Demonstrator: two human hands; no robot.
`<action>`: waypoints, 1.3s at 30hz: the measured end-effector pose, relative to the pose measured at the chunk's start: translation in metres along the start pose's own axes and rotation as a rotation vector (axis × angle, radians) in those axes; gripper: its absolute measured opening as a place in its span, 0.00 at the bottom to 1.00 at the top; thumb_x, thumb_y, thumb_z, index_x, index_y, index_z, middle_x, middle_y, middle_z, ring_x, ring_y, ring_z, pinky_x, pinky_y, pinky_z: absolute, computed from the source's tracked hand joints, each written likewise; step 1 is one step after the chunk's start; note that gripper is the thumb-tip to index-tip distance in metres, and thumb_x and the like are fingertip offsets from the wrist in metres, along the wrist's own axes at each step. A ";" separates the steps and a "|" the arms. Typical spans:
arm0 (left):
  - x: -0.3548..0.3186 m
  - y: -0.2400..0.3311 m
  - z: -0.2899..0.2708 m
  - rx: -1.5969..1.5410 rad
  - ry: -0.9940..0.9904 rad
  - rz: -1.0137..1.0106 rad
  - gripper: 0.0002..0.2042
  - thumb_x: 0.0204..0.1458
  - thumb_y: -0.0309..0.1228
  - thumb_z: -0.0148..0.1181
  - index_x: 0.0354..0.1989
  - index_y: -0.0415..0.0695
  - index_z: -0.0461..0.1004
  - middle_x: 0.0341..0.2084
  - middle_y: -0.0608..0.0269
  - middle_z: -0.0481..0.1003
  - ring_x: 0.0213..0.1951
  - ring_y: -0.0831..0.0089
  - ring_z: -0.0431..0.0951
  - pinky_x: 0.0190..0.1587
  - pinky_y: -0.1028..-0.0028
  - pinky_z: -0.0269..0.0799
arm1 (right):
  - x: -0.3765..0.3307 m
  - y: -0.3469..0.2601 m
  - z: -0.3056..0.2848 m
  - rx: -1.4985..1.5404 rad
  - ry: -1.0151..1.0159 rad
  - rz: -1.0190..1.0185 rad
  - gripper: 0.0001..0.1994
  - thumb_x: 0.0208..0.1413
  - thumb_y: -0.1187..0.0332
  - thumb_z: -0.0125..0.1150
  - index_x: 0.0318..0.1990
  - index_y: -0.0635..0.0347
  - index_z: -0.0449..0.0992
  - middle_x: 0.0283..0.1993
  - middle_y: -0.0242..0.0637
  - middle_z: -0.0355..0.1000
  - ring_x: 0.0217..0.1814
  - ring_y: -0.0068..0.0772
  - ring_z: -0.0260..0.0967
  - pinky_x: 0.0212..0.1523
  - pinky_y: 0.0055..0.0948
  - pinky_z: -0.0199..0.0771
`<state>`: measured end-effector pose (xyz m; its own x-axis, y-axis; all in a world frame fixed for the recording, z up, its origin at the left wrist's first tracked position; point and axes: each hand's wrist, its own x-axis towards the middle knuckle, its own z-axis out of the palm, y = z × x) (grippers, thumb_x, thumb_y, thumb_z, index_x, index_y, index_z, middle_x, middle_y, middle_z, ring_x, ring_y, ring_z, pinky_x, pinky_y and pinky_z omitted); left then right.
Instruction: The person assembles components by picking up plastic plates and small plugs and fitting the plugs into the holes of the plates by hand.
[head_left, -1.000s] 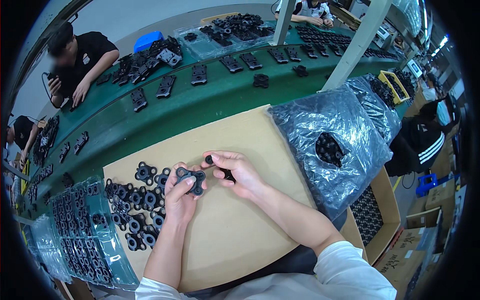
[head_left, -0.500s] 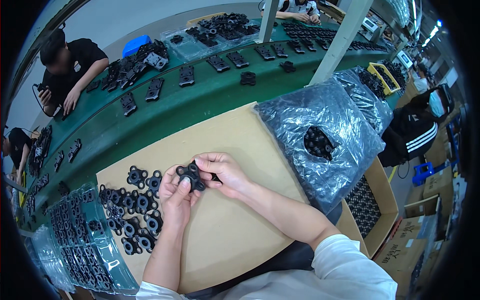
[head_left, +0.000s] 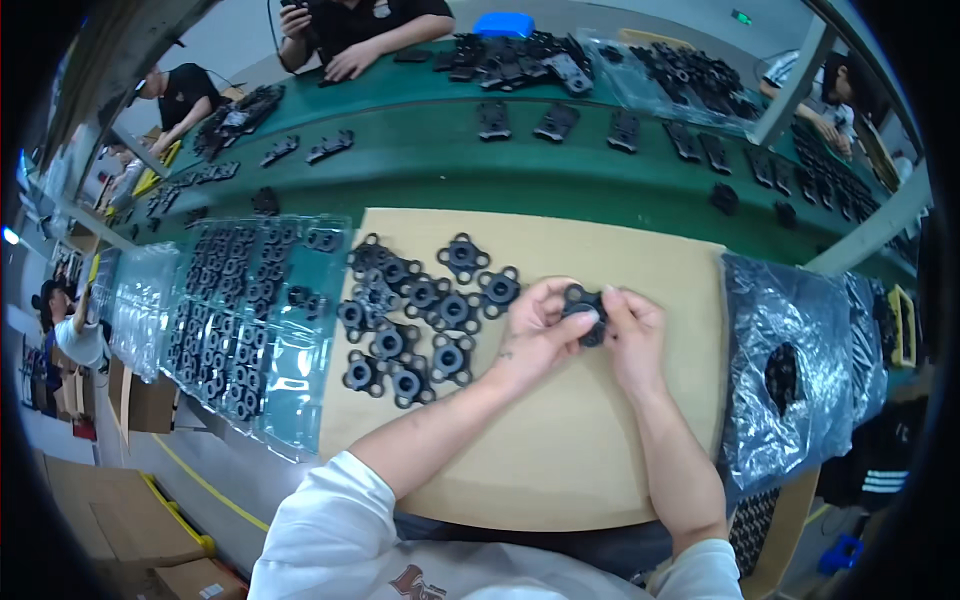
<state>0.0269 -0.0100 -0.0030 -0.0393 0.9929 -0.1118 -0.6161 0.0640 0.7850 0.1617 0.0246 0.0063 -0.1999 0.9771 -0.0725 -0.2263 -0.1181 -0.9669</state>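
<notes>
Over the tan board (head_left: 560,430), a black plastic part with rounded, ringed lobes (head_left: 582,297) is held in front of me. My left hand (head_left: 538,335) is closed round it, the thumb pressing across its face. The fingers of my right hand (head_left: 637,335) are pinched together against the part's right edge; whether they also hold a smaller piece is hidden. On the board to the left of my hands lie several similar black four-lobed parts (head_left: 457,309) with round central holes, some overlapping.
Clear plastic trays (head_left: 300,350) of black parts stand left of the board. A dark plastic bag (head_left: 790,440) with a torn opening sits at its right. Beyond runs a green conveyor (head_left: 420,190) carrying black parts, with people working along it. A metal post (head_left: 800,85) rises at right.
My view has swung to the left, so the board and trays sit more centrally. The part stays in my left hand, and my right fingers have come in closer against it.
</notes>
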 end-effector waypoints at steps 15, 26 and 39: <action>0.006 0.005 -0.012 -0.007 -0.046 0.044 0.19 0.52 0.18 0.55 0.52 0.40 0.60 0.33 0.56 0.73 0.21 0.77 0.72 0.20 0.83 0.67 | 0.006 -0.017 0.009 0.347 0.058 0.225 0.06 0.57 0.70 0.57 0.35 0.64 0.74 0.20 0.29 0.64 0.15 0.11 0.50 0.12 0.11 0.44; 0.004 0.011 -0.014 -0.075 0.004 0.066 0.19 0.53 0.22 0.54 0.53 0.40 0.59 0.36 0.54 0.72 0.24 0.72 0.74 0.25 0.79 0.71 | 0.007 -0.004 -0.003 0.156 -0.245 0.231 0.07 0.59 0.70 0.51 0.38 0.63 0.73 0.32 0.38 0.70 0.20 0.14 0.56 0.12 0.11 0.46; -0.001 0.017 -0.006 0.032 -0.092 0.010 0.23 0.50 0.19 0.55 0.57 0.40 0.60 0.35 0.56 0.72 0.23 0.74 0.72 0.21 0.84 0.63 | 0.013 -0.010 -0.012 0.578 -0.114 0.306 0.13 0.60 0.69 0.48 0.49 0.64 0.70 0.32 0.35 0.67 0.22 0.16 0.57 0.12 0.12 0.46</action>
<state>0.0117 -0.0107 0.0062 0.0283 0.9984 -0.0487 -0.5903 0.0560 0.8052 0.1725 0.0403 0.0120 -0.4286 0.8634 -0.2661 -0.6123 -0.4942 -0.6171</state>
